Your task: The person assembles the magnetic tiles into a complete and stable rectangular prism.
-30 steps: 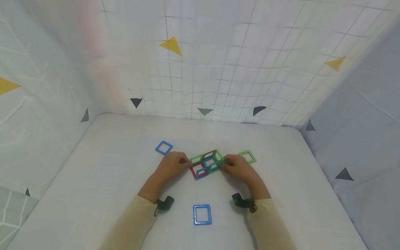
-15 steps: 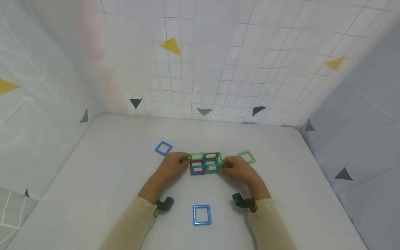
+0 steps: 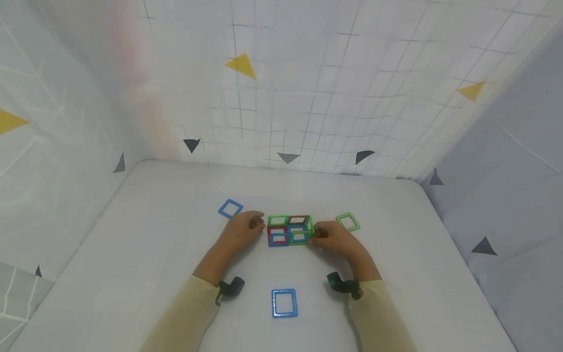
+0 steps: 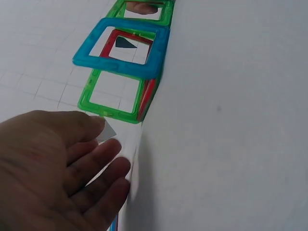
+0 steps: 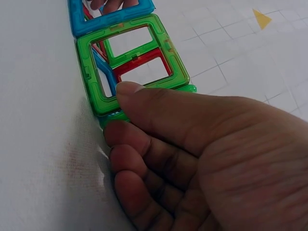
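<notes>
A low open box of joined magnetic tiles (image 3: 289,238), green, red and blue frames, stands on the table between my hands. My right hand (image 3: 335,236) pinches its right end; in the right wrist view the thumb lies on the lower corner of a green magnetic tile (image 5: 85,72), with the other fingers curled beneath. My left hand (image 3: 241,230) is just left of the box, apart from it, fingers loosely bent around nothing. From the left wrist, a blue magnetic tile (image 4: 115,66) and green and red ones show beyond the fingertips.
A loose blue tile (image 3: 224,205) lies behind my left hand, and a loose green tile (image 3: 343,214) behind my right. Another blue tile (image 3: 284,315) lies nearer me, between the forearms. Cloth walls (image 3: 290,98) rise behind and beside the white table (image 3: 176,195).
The tile box has turned from a slant to lie straight across in front of me. My left hand has let go of its left end and drawn slightly left; my right hand stays at the right end.
</notes>
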### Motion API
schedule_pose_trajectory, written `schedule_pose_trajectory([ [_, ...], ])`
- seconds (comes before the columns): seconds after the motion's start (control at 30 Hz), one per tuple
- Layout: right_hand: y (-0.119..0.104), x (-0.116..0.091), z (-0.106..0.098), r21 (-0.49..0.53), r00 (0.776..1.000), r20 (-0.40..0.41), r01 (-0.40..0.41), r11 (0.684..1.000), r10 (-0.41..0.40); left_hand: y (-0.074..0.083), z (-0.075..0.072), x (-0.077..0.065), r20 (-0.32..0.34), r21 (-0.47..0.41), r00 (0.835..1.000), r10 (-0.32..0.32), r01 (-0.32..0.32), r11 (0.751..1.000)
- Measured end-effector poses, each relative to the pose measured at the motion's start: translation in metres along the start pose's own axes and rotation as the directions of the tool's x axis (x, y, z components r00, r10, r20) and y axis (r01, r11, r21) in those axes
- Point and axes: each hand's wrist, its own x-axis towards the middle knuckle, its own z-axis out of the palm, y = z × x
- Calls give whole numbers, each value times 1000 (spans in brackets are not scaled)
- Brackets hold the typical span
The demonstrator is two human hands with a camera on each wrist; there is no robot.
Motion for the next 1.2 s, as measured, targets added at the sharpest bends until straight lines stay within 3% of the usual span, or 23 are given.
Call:
schedule_pose_trajectory([
  [0.23,1,0,0,-12,1000,0,-6,1000,6,-5,-7,3,-142,9,988,-60,62,998],
  [0.57,1,0,1,-8,1000,-4,-16,1000,16,-20,-16,9,-279,45,957,-74,90,995],
  [0.73,0,0,1,-9,1000,-4,-14,1000,14,-27,-22,10,-316,90,945,-82,116,989],
  [1.2,1,-1,1,6,1000,-3,-22,1000,22,-37,-24,11,-340,74,927,-159,196,978],
])
